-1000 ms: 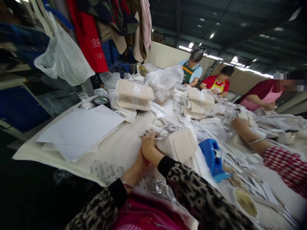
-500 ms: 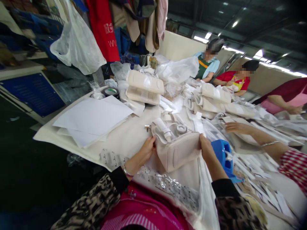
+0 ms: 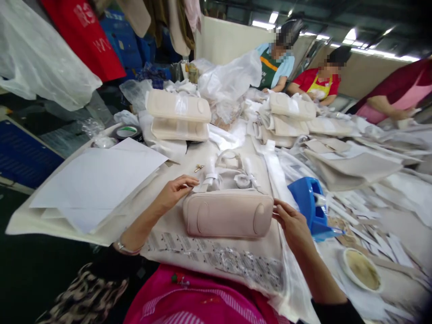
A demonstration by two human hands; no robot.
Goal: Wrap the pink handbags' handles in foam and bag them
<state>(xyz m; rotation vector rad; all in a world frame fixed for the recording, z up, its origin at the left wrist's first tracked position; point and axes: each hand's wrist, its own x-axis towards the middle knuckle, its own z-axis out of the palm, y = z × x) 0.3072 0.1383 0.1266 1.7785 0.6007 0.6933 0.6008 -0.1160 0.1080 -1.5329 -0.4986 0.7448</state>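
Observation:
A pale beige handbag [image 3: 227, 216] lies on the covered table before me, its base with two oval patches turned towards me. Its handle [image 3: 229, 155] stands up behind, with white wrapping on the straps. My left hand [image 3: 177, 189] hovers at the bag's upper left corner, fingers loosely stretched and holding nothing. At the bag's right end is my right hand [image 3: 292, 220], open, fingertips at or very close to the side. Small gold-coloured hardware [image 3: 199, 168] shows just beyond my left fingers; whether it is attached to the bag I cannot tell.
White sheets [image 3: 101, 180] lie at left, near a tape roll [image 3: 126, 131]. Stacked beige bag pieces [image 3: 178, 108] stand behind. On the right are a blue holder [image 3: 308, 207], a round dish [image 3: 362, 270] and scattered strips. Several people work across the table.
The bag, earlier gripped and tilted in both hands, now rests on the table with its base towards me. Both hands have loosened. A co-worker's arm at right has left the view.

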